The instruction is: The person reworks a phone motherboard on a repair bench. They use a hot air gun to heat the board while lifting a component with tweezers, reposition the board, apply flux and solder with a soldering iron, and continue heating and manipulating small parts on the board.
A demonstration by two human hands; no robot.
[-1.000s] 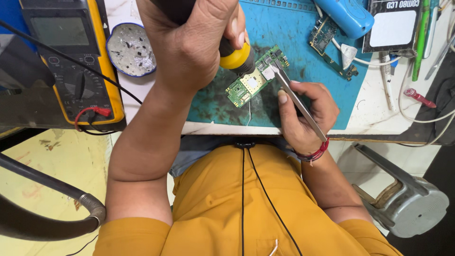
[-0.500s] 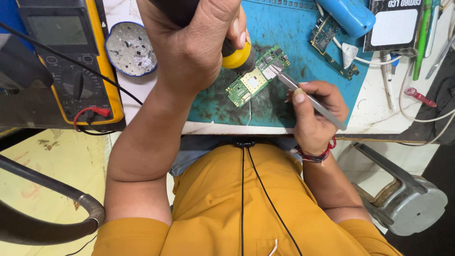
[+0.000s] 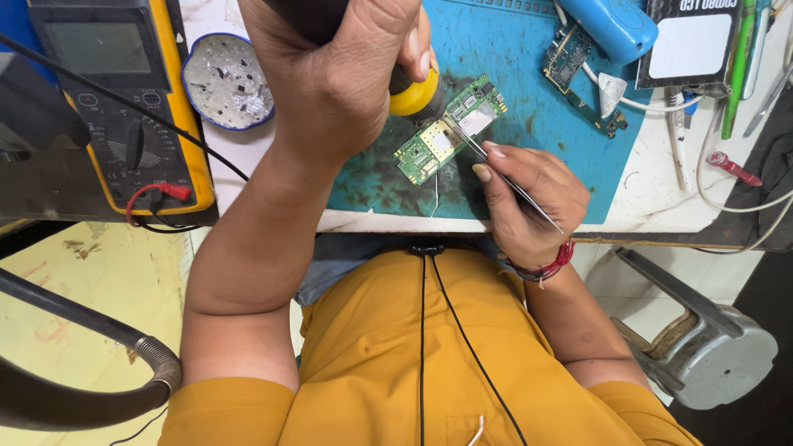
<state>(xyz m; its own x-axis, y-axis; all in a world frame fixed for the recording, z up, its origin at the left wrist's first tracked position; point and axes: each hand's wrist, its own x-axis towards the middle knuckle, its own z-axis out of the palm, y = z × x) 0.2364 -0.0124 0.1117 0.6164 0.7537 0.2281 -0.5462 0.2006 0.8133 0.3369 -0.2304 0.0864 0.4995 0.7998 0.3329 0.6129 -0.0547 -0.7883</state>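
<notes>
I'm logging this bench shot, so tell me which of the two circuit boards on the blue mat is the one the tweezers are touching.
The green circuit board at the mat's centre, under the tweezers in the right hand. The other board lies untouched by the blue tool.

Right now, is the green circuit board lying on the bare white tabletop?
No, the green circuit board lies on the blue work mat, with the tweezers in the right hand touching it.

Tweezers on green circuit board, probably touching, blue mat
</notes>
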